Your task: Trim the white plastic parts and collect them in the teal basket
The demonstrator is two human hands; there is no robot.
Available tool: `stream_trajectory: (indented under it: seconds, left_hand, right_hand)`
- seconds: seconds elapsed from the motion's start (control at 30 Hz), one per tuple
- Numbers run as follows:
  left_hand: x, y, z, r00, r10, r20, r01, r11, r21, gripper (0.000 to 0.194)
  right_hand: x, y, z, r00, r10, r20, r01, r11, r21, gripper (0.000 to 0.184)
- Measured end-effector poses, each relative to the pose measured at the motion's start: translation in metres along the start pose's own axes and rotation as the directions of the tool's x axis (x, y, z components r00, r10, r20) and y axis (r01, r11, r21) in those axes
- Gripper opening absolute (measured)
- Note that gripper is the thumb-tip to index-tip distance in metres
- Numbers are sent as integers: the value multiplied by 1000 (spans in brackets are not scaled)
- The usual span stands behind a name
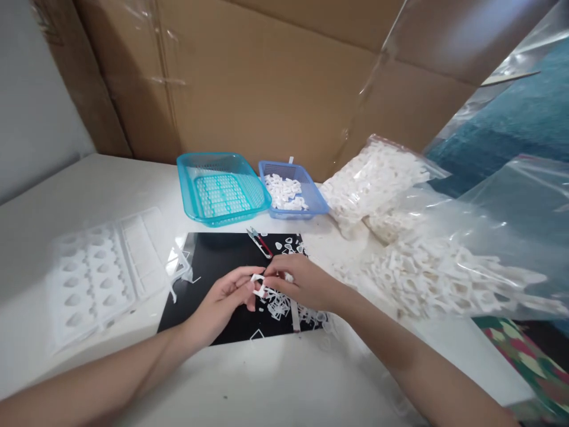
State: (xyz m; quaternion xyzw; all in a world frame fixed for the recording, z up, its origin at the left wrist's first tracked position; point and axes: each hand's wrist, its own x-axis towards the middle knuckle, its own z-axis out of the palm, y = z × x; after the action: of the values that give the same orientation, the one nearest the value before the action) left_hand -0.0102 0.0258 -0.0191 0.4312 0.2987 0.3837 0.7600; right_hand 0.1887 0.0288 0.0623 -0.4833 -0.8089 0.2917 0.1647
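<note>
Pinching a small white piece point(259, 292) between curled fingertips, the left hand point(230, 290) and right hand point(306, 281) meet over the black mat point(213, 255), seemingly only partway along, with a modest heap in the blue basket point(318, 204) and far fuller plastic bags point(376, 178) beside it.

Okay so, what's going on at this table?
Someone has a small white piece in their left hand, with the fingers of the right hand up against it, above a black mat. Loose white scraps and red-handled snips lie on the mat. Behind it are a teal basket and a blue basket with white pieces inside. Bags of white bits sit to the right, and a clear-white tray to the left.
</note>
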Motion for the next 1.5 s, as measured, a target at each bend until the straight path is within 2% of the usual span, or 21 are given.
stream_trajectory:
  seconds: [0.1, 0.23, 0.37, 0.5, 0.57, 0.63, 0.73, 0.8, 0.87, 1.0, 1.1, 1.23, 1.5]
  left_hand:
    - [0, 0, 1, 1000, -2, -3, 2, 999, 32, 29]
    - [0, 1, 4, 1000, 0, -20, 1, 998, 57, 34]
    - [-2, 1, 6, 997, 34, -74, -29, 997, 74, 34]
    - [-4, 1, 5, 988, 71, -139, -53, 990, 130, 28]
    - [-4, 2, 4, 982, 88, -168, -61, 986, 158, 26]
    - [-4, 2, 3, 980, 93, -177, -63, 984, 170, 26]
    - [-3, 2, 3, 981, 90, -172, -61, 984, 166, 26]
    - [-2, 2, 2, 980, 87, -178, -57, 984, 169, 34]
    - [-2, 2, 2, 979, 81, -186, -48, 983, 176, 39]
    - [-1, 3, 2, 981, 61, -186, -30, 985, 169, 38]
    - [-1, 6, 1, 984, 32, -177, -5, 988, 152, 34]
    - [-1, 7, 0, 987, -7, -161, 24, 995, 98, 33]
    - [-2, 2, -5, 996, -33, -85, 38, 997, 61, 38]
  right_hand:
    - [-10, 19, -3, 997, -47, -60, 36, 985, -170, 15]
    - [-21, 49, 3, 990, -137, 27, 139, 929, -342, 28]
    - [-28, 58, 12, 984, -169, 64, 180, 894, -410, 28]
    - [-35, 57, 2, 988, -146, -42, 118, 911, -394, 26]
    - [-39, 56, -5, 980, -109, -164, 43, 930, -365, 21]
    - [-42, 54, -8, 950, -64, -307, -43, 943, -329, 15]
    - [-42, 42, 0, 852, 116, -511, -198, 974, -109, 9]
    - [-39, 29, 11, 780, 277, -562, -253, 960, 122, 14]
    - [-34, 14, 25, 752, 341, -565, -213, 936, 281, 17]
    - [-25, -6, 44, 786, 260, -560, -23, 919, 394, 16]
    - [-22, -9, 52, 793, 172, -585, 44, 941, 336, 15]
    - [-24, -3, 58, 783, 39, -621, 101, 977, 189, 15]
    - [-33, 0, 62, 827, -20, -562, 130, 979, 156, 18]
